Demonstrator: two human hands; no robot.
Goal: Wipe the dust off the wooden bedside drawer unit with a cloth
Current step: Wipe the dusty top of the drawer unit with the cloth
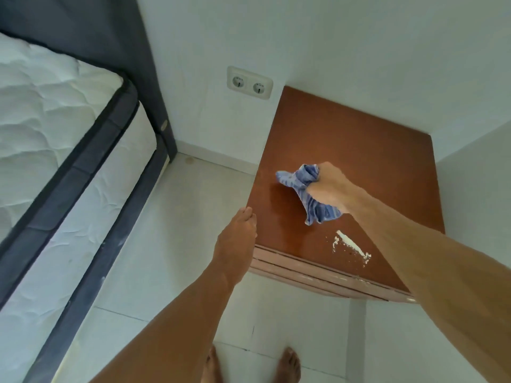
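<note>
Looking straight down on the reddish-brown wooden bedside drawer unit (pixel 359 161), its flat top smooth and faintly glossy, tucked into the corner of the white walls. The right hand (pixel 330 189) is over the middle of that top, fingers curled tight into a fist around a crumpled blue-and-white streaked cloth (pixel 307 189). The soft fabric bunches out ahead of the knuckles and trails in a loose tail below the fist, and it appears to touch the wood.

Near the front edge of the top, just beside that trailing tail, lies a thin streak of white powdery dust (pixel 351 246), crumbly and scattered at both ends. Below the front edge the pale pinkish drawer fronts (pixel 304 275) show as stacked ridged bands.

The left hand (pixel 237 239) holds nothing: fingers straight and pressed together, the tips at the left edge of the top, near its front corner; actual contact is hard to judge.

Off to the left, a white quilted mattress (pixel 41 120) sits in a dark grey bed frame (pixel 91 167). A cream double wall socket (pixel 249 82) is on the wall, just beside the unit's back left corner. Pale tiled floor (pixel 166 230) below, with two bare feet (pixel 289 364) at the bottom.
</note>
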